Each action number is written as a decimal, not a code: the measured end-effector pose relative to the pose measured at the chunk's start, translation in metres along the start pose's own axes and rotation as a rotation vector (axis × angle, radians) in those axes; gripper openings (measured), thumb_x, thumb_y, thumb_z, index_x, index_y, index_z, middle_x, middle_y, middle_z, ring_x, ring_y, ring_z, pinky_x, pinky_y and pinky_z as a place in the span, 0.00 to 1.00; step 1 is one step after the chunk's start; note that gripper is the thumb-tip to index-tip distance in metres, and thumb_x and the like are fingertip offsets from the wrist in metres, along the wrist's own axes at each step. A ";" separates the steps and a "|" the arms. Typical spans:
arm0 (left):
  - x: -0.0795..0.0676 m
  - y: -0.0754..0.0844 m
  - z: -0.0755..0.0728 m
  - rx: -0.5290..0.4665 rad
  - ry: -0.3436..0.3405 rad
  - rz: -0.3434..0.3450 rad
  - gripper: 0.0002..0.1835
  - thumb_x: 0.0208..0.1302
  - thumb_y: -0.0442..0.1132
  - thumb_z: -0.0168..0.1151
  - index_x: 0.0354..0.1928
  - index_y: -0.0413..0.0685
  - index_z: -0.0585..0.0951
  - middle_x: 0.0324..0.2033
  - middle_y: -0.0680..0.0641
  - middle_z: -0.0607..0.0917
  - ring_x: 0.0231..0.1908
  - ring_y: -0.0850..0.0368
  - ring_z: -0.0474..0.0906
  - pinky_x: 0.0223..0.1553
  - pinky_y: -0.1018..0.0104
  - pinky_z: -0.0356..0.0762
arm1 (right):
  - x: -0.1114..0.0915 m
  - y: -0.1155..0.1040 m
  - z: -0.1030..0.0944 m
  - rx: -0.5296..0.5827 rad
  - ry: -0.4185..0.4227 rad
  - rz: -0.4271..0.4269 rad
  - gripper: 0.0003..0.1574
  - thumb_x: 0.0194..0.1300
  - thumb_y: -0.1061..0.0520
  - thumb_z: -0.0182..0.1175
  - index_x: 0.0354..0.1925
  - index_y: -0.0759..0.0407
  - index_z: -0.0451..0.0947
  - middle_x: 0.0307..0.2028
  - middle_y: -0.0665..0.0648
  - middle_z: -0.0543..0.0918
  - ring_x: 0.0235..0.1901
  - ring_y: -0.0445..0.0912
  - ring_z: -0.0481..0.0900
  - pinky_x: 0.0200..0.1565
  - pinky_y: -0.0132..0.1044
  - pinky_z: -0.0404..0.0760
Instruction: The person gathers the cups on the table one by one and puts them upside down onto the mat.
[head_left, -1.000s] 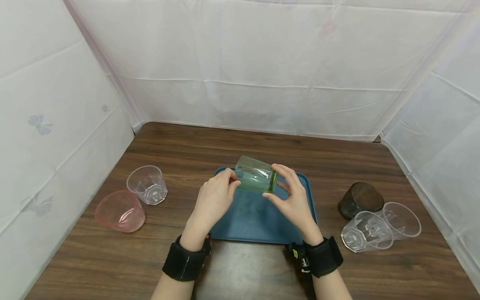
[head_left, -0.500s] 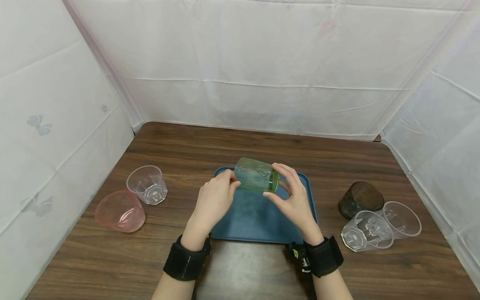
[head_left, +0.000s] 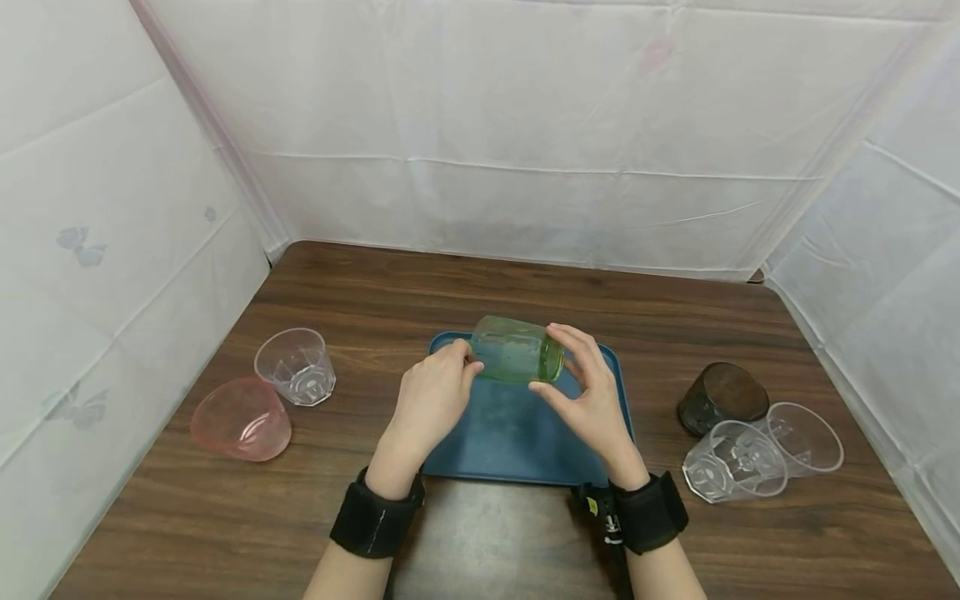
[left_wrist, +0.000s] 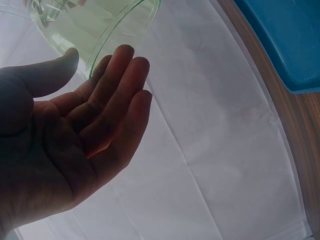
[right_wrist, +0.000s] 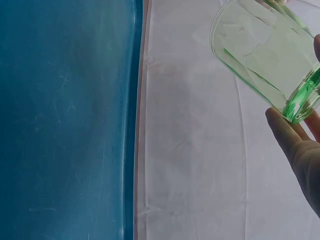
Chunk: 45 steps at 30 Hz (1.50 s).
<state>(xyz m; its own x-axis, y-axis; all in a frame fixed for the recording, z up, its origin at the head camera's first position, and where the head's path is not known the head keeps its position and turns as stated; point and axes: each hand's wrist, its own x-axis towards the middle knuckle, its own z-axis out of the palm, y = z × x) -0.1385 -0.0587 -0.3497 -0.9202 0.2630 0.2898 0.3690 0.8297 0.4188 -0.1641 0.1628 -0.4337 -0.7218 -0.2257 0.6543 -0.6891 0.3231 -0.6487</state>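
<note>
A clear green glass (head_left: 513,350) is held on its side above a blue tray (head_left: 517,442), its mouth toward the left. My left hand (head_left: 435,387) pinches the rim between thumb and fingers; the left wrist view shows the thumb on one side of the green rim (left_wrist: 107,42) and fingertips on the other. At the thick base, my right hand (head_left: 581,392) grips with thumb below and fingers above. In the right wrist view the green glass (right_wrist: 265,55) slants, with a fingertip at its base edge.
At the left stand a clear faceted glass (head_left: 296,367) and a pink glass (head_left: 242,421). To the right are a dark smoky glass (head_left: 720,400) and two clear glasses, one tilted (head_left: 731,462) and another beside it (head_left: 806,442). White sheets (head_left: 525,125) wall in the wooden table.
The green glass has turned slightly in my hands, its base now facing more toward the camera. Both hands have shifted a little; the other glasses have stayed put.
</note>
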 end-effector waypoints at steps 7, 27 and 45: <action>0.002 0.002 -0.001 0.021 -0.004 0.009 0.10 0.63 0.44 0.55 0.34 0.43 0.75 0.21 0.52 0.73 0.14 0.63 0.64 0.14 0.69 0.64 | -0.014 0.048 0.007 0.027 0.029 0.020 0.50 0.48 0.64 0.67 0.67 0.55 0.58 0.66 0.57 0.57 0.65 0.54 0.54 0.60 0.46 0.62; 0.003 0.004 0.003 0.050 -0.011 0.008 0.14 0.63 0.45 0.55 0.40 0.40 0.78 0.29 0.47 0.81 0.20 0.56 0.74 0.18 0.65 0.72 | 0.010 -0.027 -0.005 0.021 0.020 -0.018 0.42 0.53 0.61 0.64 0.65 0.59 0.60 0.63 0.60 0.60 0.63 0.52 0.58 0.60 0.46 0.64; 0.002 0.004 0.006 0.074 -0.055 0.022 0.16 0.64 0.45 0.54 0.42 0.39 0.79 0.29 0.46 0.82 0.24 0.53 0.77 0.23 0.62 0.75 | -0.012 0.037 0.003 0.121 0.043 -0.034 0.44 0.51 0.66 0.64 0.65 0.61 0.59 0.65 0.61 0.57 0.64 0.57 0.54 0.63 0.50 0.56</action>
<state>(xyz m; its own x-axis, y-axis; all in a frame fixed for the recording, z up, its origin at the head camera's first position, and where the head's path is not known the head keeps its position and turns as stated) -0.1399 -0.0520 -0.3531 -0.9186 0.3066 0.2494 0.3804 0.8572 0.3473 -0.1809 0.1748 -0.4664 -0.6960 -0.1947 0.6912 -0.7180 0.2021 -0.6661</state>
